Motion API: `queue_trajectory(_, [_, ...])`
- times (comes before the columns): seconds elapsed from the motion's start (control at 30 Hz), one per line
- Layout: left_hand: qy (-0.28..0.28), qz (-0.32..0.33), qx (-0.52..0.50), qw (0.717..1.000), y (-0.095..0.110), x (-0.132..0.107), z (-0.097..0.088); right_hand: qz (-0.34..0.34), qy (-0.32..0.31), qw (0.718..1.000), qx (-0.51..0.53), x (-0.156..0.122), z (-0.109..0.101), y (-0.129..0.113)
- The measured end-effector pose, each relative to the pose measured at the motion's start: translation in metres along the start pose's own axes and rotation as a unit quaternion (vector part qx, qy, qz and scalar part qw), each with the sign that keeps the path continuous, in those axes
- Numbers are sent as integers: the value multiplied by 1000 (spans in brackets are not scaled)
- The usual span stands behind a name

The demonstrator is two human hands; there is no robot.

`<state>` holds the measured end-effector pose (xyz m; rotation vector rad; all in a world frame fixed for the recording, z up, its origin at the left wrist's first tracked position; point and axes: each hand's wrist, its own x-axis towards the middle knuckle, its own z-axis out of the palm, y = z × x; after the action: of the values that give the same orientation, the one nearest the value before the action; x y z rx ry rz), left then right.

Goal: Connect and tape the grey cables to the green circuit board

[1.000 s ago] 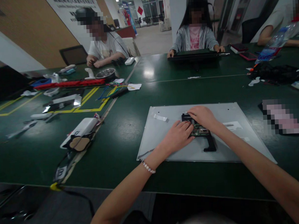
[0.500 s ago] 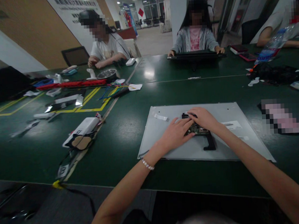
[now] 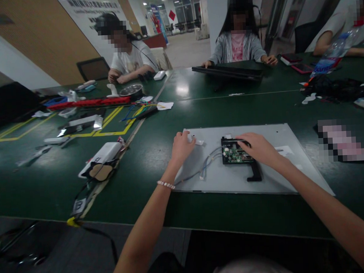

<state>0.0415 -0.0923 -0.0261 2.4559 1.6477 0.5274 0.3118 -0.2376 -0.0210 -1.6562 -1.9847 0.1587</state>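
Observation:
A flat grey-white panel point(image 3: 280, 176) lies on the table in front of me. On it rests a green circuit board point(image 3: 235, 153) in a black plastic bracket point(image 3: 256, 172), with thin cables point(image 3: 206, 165) trailing left. My right hand point(image 3: 256, 147) grips the top right part of the board and bracket, its fingertips bent over the edge. At the panel's upper left, my left hand point(image 3: 183, 147) has its fingers closed on one end of a white strip of tape point(image 3: 199, 143). The strip's other end shows right of the fingertips.
A white battery pack point(image 3: 103, 160) and its dark cable lie to the left. Beyond are wires point(image 3: 138, 111) and a red bar point(image 3: 87, 102). A phone-like pink object point(image 3: 343, 141) lies right. Opposite, a person's hand point(image 3: 208, 64) touches a black flat panel point(image 3: 227, 73).
My left hand has moved left from the circuit board to the white strip, uncovering the board and cables. My right hand shifted slightly right. The person opposite tilted the black panel, one hand leaving it.

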Motion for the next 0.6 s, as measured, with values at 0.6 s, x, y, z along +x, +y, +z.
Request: queue_trajectory(0.6, [-26,-45,-5,999,-5,6,-12,-29,24,999,-11,-26,6,-6])
